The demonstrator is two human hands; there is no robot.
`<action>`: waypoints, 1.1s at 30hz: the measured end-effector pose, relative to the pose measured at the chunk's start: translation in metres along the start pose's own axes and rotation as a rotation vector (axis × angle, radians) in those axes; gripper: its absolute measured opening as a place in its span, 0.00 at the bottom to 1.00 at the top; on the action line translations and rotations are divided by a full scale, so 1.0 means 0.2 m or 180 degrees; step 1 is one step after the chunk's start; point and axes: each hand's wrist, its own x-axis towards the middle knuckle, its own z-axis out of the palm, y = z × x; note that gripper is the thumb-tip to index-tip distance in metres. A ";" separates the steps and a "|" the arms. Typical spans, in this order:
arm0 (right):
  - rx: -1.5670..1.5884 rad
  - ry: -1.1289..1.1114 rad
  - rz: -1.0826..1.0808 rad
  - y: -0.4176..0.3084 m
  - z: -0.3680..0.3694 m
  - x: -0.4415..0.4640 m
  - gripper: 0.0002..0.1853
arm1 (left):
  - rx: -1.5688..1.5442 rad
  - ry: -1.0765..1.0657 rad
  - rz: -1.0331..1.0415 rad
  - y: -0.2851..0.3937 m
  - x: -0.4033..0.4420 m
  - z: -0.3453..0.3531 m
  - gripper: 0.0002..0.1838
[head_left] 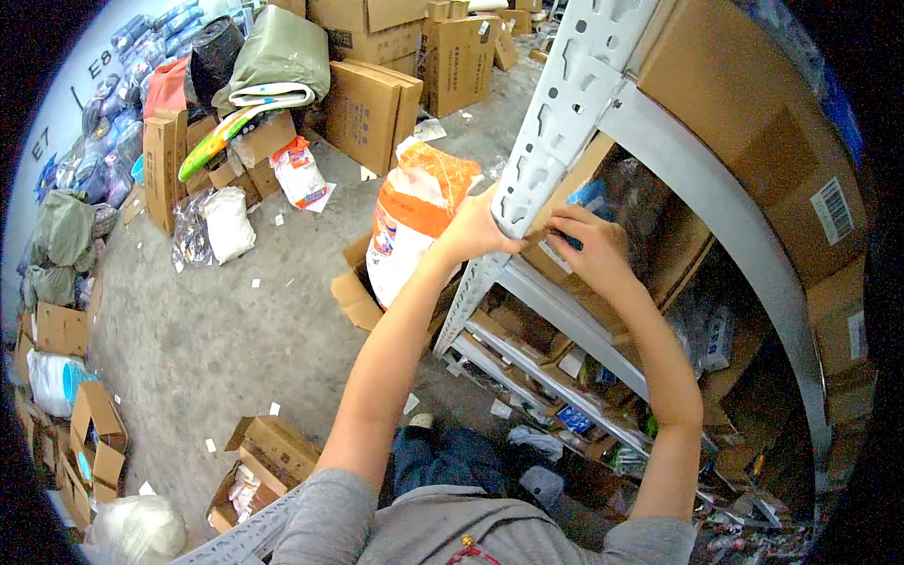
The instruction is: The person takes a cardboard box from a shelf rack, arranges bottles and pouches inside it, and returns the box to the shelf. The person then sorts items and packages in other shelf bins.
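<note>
My left hand is closed around the lower part of a white perforated shelf post, with its thumb toward the cardboard box and its other fingers mostly hidden. Just right of the post, my right hand is held in a pinch at the front of an open cardboard box on the shelf. Something small and dark shows between those fingers, too little of it to name. Inside this box, behind the hand, lie clear plastic wrapping and a blue item.
A white and orange sack stands in a carton beside the shelf. Lower shelf levels hold boxes and packets. Labelled cartons sit on the upper right. Across the concrete floor are paper scraps, bags and an open carton.
</note>
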 end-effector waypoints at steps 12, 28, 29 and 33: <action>0.0155 -0.0279 -0.0165 -0.07 -0.03 -0.08 0.11 | -0.0199 -0.0021 0.0271 -0.04 -0.01 0.02 0.35; -0.1827 -0.0012 0.0885 -0.03 -0.13 -0.65 0.12 | 0.1588 0.1386 0.0573 0.13 -0.42 0.26 0.27; -0.1687 -0.0015 0.0966 -0.03 -0.12 -0.65 0.11 | 0.1596 0.1079 0.0647 0.13 -0.45 0.29 0.27; -0.1691 0.0196 0.0882 -0.14 -0.09 -0.62 0.10 | 0.0982 0.0094 0.0049 0.20 -0.53 0.42 0.36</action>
